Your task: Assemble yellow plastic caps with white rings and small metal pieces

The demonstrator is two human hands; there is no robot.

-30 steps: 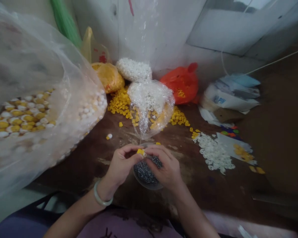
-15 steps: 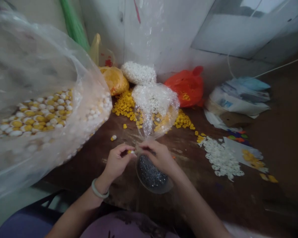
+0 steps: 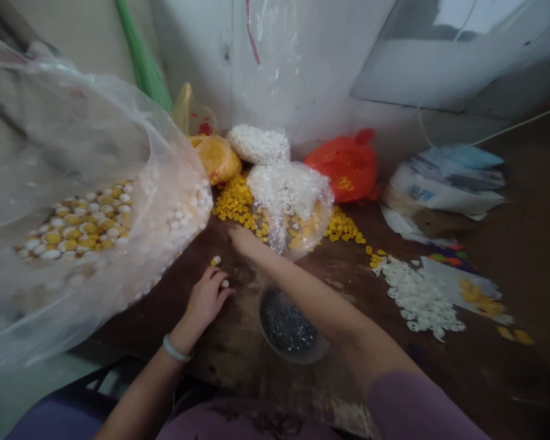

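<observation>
On the dark table, my left hand (image 3: 205,300) has its thumb and fingers apart. A small white piece (image 3: 225,284) lies between its thumb and index finger, and a yellow-and-white piece (image 3: 216,261) is just beyond the fingertips. My right hand (image 3: 244,241) stretches across to the left, near the edge of the loose yellow pieces (image 3: 233,200). Its fingers are drawn together at the tabletop; what they pinch, if anything, is hidden. Below my right forearm stands a bowl (image 3: 318,353) of small dark, shiny bits, partly covered by the arm.
A large clear bag (image 3: 165,183) of yellow-and-white pieces fills the left side. Behind are a clear bag of white parts (image 3: 284,183), an orange bag (image 3: 215,160) and a red bag (image 3: 343,165). White rings (image 3: 417,299) are heaped at right, near stacked packets (image 3: 444,183).
My right hand has moved from above the bowl to the far left, towards the yellow pieces. My left hand has shifted slightly down and left and has opened from around the yellow-and-white piece.
</observation>
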